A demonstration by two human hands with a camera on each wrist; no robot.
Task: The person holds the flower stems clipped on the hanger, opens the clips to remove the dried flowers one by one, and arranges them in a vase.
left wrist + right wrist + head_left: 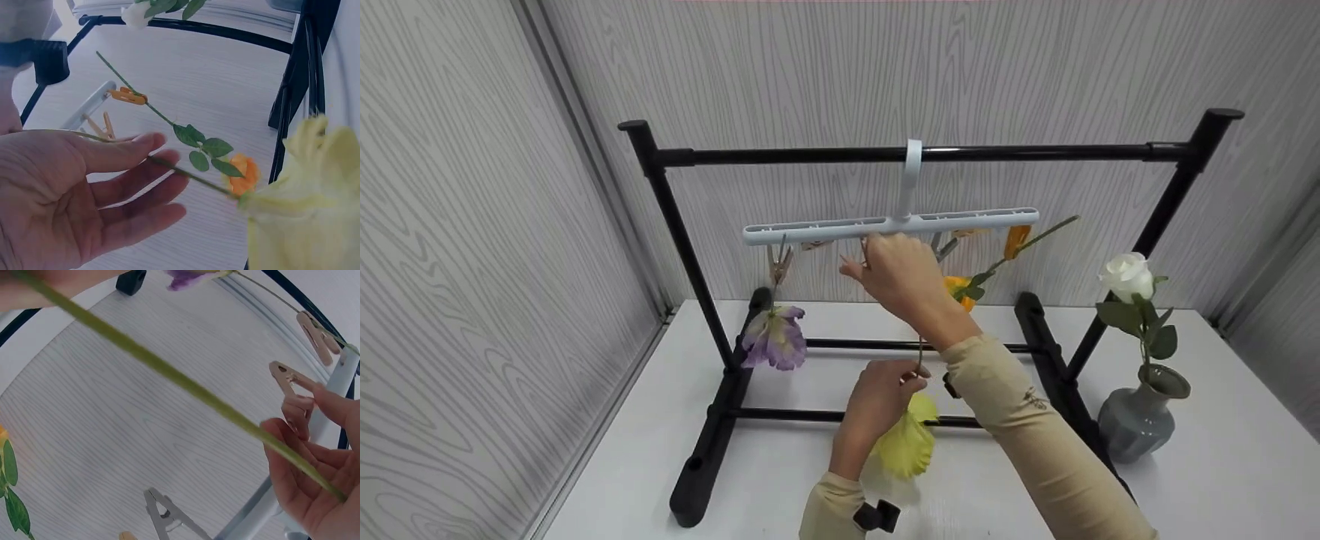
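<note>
A pale clip hanger (885, 223) hangs from the top bar of a black rack (780, 156). My right hand (896, 274) is raised to its middle and pinches a beige clothespin (288, 378). The green stem (169, 374) of a yellow flower (907, 446) runs across that hand's fingers (298, 455). Lower down, my left hand (877, 401) holds the same stem (191, 175) just above the yellow bloom (304, 219), which hangs head down. The thumb of my left hand (84, 191) is hidden.
A purple flower (775, 337) hangs from a clothespin (318, 337) at the hanger's left. An orange flower (960, 289) hangs from an orange clip (1018, 240) at the right. A white rose (1126, 276) stands in a grey vase (1140, 420) on the white table, right of the rack.
</note>
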